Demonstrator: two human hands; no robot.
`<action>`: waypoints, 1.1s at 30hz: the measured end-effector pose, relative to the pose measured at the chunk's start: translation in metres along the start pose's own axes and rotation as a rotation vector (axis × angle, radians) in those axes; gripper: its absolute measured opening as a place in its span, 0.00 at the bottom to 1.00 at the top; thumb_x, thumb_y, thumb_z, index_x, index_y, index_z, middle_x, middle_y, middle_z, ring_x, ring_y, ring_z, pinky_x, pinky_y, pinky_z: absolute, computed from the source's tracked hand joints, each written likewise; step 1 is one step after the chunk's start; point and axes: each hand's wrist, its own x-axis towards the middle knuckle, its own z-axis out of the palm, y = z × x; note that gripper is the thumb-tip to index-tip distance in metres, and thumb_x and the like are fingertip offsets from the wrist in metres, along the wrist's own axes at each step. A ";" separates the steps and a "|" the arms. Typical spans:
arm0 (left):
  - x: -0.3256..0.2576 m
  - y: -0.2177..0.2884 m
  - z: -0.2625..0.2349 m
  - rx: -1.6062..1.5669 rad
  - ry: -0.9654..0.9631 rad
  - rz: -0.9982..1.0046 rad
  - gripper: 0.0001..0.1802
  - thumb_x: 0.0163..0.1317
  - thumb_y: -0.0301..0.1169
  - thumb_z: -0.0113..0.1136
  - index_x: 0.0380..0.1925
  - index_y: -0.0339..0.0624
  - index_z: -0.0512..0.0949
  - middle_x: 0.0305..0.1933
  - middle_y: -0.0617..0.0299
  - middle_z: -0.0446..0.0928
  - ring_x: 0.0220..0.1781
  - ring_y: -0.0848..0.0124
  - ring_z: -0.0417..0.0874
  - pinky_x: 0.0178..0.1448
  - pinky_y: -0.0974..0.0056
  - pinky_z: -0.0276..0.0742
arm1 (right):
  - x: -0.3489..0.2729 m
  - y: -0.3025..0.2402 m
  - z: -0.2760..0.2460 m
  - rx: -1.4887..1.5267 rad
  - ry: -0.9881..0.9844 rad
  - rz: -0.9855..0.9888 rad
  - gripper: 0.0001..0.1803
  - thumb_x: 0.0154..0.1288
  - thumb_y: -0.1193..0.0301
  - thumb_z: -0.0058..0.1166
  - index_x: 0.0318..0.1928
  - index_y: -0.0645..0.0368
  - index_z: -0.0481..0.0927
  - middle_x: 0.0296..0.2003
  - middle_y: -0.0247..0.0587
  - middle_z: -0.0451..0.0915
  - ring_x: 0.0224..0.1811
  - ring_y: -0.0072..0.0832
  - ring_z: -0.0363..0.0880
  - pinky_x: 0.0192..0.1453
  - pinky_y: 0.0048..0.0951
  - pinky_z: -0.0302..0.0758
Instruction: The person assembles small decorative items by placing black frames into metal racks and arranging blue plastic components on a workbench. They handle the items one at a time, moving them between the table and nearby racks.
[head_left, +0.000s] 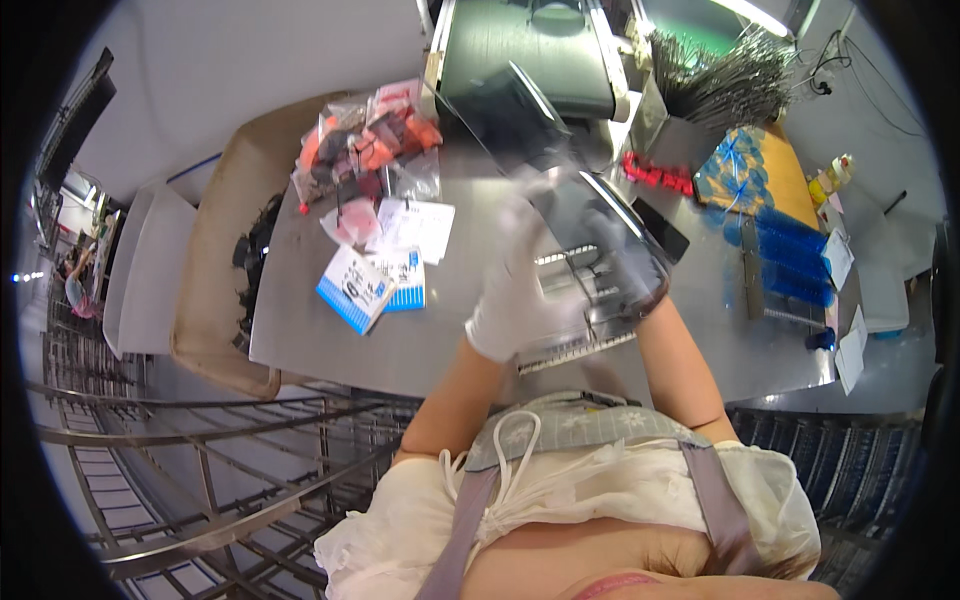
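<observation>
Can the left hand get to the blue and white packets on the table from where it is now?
Probably yes. The left hand in its white glove is raised just right of the blue and white packets, with only bare table between them, though it seems busy with the clear sheet.

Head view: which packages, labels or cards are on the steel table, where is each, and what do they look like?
Clear bags: table's far left, heaped, holding red, orange and dark parts.
Blue-and-white packets: left, near edge; two flat rectangles, overlapping.
White paper sheet: between bags and packets, flat.
Clear plastic sleeve: held up at centre by white-gloved left hand and right hand; motion-blurred.
White tags: far right edge.
</observation>
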 end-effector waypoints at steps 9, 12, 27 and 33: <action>-0.057 -0.019 -0.006 -0.490 0.272 -0.092 0.18 0.76 0.38 0.59 0.51 0.31 0.78 0.45 0.61 0.79 0.42 0.74 0.77 0.48 0.67 0.76 | -0.072 -0.050 0.055 -0.824 -0.274 -0.397 0.27 0.60 0.58 0.65 0.61 0.50 0.81 0.42 0.55 0.83 0.41 0.50 0.85 0.47 0.45 0.84; -0.054 -0.015 -0.026 -0.298 0.410 -0.041 0.13 0.77 0.32 0.52 0.52 0.32 0.76 0.51 0.55 0.81 0.48 0.68 0.81 0.55 0.62 0.79 | -0.089 -0.043 0.061 -0.771 -0.437 -0.359 0.27 0.60 0.61 0.63 0.61 0.46 0.81 0.50 0.52 0.83 0.51 0.50 0.83 0.54 0.45 0.83; -0.092 0.000 -0.091 -0.747 0.857 -0.232 0.39 0.71 0.08 0.40 0.75 0.61 0.56 0.76 0.52 0.63 0.73 0.51 0.73 0.61 0.42 0.88 | -0.113 0.069 0.055 -0.250 -0.233 0.593 0.33 0.78 0.55 0.45 0.75 0.58 0.59 0.38 0.47 0.81 0.31 0.34 0.84 0.35 0.37 0.82; -0.081 0.024 -0.081 -0.642 0.777 -0.383 0.36 0.72 0.12 0.48 0.74 0.56 0.56 0.71 0.57 0.70 0.68 0.64 0.77 0.53 0.57 0.90 | -0.109 0.026 0.065 -0.990 -0.094 -0.525 0.51 0.65 0.49 0.62 0.78 0.62 0.54 0.66 0.70 0.68 0.63 0.61 0.74 0.69 0.52 0.72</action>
